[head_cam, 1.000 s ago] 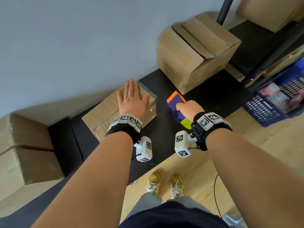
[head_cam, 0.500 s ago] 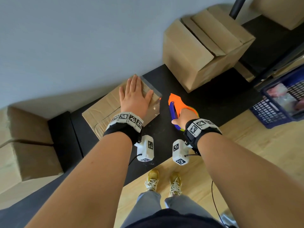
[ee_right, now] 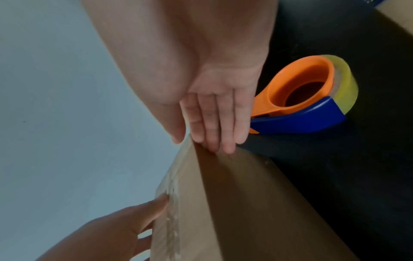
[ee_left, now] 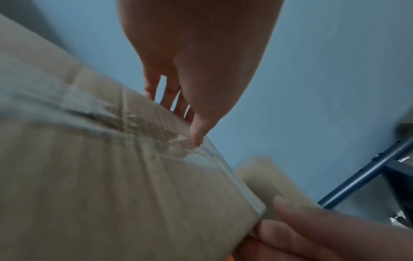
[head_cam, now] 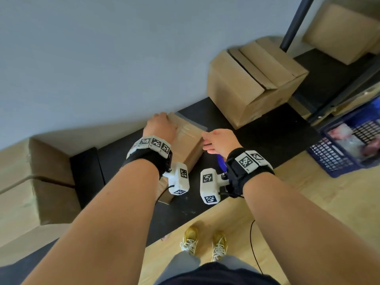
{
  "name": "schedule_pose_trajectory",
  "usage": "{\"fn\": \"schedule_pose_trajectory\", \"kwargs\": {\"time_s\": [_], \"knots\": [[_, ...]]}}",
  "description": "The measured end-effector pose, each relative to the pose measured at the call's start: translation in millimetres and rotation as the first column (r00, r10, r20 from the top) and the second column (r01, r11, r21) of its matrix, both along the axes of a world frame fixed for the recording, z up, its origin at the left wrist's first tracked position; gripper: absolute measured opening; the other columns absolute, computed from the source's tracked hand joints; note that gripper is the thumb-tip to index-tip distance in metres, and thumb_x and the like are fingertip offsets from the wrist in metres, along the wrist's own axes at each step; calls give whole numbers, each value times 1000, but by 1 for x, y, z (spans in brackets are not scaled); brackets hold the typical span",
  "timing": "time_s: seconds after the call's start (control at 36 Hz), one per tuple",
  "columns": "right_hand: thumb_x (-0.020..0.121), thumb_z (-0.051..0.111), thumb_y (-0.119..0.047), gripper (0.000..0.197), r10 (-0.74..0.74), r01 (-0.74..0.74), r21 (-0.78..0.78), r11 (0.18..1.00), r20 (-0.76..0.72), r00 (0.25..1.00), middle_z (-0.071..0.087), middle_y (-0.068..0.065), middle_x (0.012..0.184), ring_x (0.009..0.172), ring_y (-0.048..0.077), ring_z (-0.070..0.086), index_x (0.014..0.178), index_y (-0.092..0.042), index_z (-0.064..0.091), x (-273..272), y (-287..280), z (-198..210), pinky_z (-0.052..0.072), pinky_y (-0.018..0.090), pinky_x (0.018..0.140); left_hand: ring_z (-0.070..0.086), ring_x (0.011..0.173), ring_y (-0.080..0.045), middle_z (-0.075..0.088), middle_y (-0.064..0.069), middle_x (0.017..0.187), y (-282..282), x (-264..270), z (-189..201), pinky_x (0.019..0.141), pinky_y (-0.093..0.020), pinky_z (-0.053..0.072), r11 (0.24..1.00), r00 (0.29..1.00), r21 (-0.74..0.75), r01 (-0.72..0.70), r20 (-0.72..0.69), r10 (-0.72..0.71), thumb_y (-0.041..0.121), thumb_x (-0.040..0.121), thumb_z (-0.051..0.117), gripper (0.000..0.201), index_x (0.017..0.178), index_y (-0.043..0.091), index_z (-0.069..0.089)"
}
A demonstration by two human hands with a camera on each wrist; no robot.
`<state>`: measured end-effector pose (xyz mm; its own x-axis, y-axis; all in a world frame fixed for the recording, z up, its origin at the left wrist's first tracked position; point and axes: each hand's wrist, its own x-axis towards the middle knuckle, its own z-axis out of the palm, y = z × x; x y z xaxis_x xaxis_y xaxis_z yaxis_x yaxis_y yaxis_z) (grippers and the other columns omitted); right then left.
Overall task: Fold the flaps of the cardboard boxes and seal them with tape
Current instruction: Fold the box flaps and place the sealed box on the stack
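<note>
The small taped cardboard box (head_cam: pixel 190 138) sits on the black table (head_cam: pixel 267 130), tipped up from the surface. My left hand (head_cam: pixel 160 125) grips its far edge: the fingers (ee_left: pixel 165 95) hang over the back and the thumb (ee_left: pixel 197 134) presses on the clear tape seam (ee_left: pixel 170 141). My right hand (head_cam: pixel 218 141) lies against the box's right side with straight fingers (ee_right: pixel 223 127), thumb by the top corner. The orange and blue tape dispenser (ee_right: pixel 306 98) lies on the table just behind that hand; only a blue sliver (head_cam: pixel 221 164) of it shows in the head view.
A larger cardboard box (head_cam: pixel 253 83), flaps folded down, stands at the back right. More boxes lie at the left (head_cam: pixel 30 182) and on the shelf (head_cam: pixel 345 31) behind a black post (head_cam: pixel 294 23). A blue crate (head_cam: pixel 349 145) sits on the floor at right. The wall is close behind.
My right hand has let go of the tape dispenser and moved onto the box's right side. My left hand slid from flat on top to the far edge, and the box has tipped up.
</note>
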<state>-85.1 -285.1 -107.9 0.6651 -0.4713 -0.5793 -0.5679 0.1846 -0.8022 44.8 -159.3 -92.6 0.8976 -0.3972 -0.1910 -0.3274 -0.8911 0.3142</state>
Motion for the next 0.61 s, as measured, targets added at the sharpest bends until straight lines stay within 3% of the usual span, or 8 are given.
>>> {"fn": "schedule_pose_trajectory", "kwargs": {"time_s": [0.06,0.11,0.22,0.31,0.39,0.44,0.5,0.61], "knots": [[84,69,-33,27,20,-21,-147,989,-6,1000,74,13,95,88,27,71,88,-6,68,3,2,-3,56,44,91,55,110,-34,56,-15,121,6,-3,1,81,-37,44,998,998,-21,-54,-23,54,30,90,53,37,119,6,51],[82,71,-38,20,54,-58,-250,966,-25,998,72,6,93,93,26,69,82,-18,68,5,2,-2,55,46,92,57,106,-33,57,-13,118,13,-6,1,74,-33,42,994,993,-36,-107,-54,105,30,88,57,39,118,6,50],[88,70,-30,16,131,-153,-401,903,-81,988,69,2,101,97,21,64,96,-17,66,5,0,1,51,39,92,55,76,-24,66,-11,102,30,-8,-4,52,-27,33,980,981,-78,-181,-82,175,22,88,54,28,108,4,58],[88,71,-24,10,162,-186,-464,866,-92,983,65,-2,99,96,19,62,93,-21,62,7,0,-2,46,32,84,54,81,-24,66,-10,102,41,-12,-4,63,-30,38,972,974,-92,-218,-89,210,22,92,49,25,107,6,60],[85,71,-17,17,156,-173,-470,866,-75,985,64,-5,100,98,17,61,94,-25,59,10,1,-2,48,34,90,52,84,-21,62,-7,106,47,-18,-7,69,-30,37,949,964,-174,-265,-88,253,24,92,51,22,108,9,58],[83,69,-10,28,166,-169,-490,855,-51,985,61,-10,98,97,15,61,94,-31,54,12,3,1,49,34,90,51,84,-19,56,-5,109,47,-21,-8,70,-28,36,926,965,-274,-260,-55,255,16,90,53,16,105,11,55],[82,61,-2,37,193,-183,-511,840,-33,981,60,-12,95,92,14,62,93,-36,51,15,6,4,53,37,86,52,92,-21,54,-4,111,46,-24,-9,73,-27,36,932,984,-328,-152,41,175,6,86,51,20,104,13,56],[85,49,6,39,283,-256,-527,811,-31,959,60,-7,94,88,16,60,100,-27,62,20,8,6,52,35,81,44,112,-20,54,0,115,40,-28,-10,82,-34,43,954,977,-274,122,202,-67,2,85,47,35,113,18,62]]}}
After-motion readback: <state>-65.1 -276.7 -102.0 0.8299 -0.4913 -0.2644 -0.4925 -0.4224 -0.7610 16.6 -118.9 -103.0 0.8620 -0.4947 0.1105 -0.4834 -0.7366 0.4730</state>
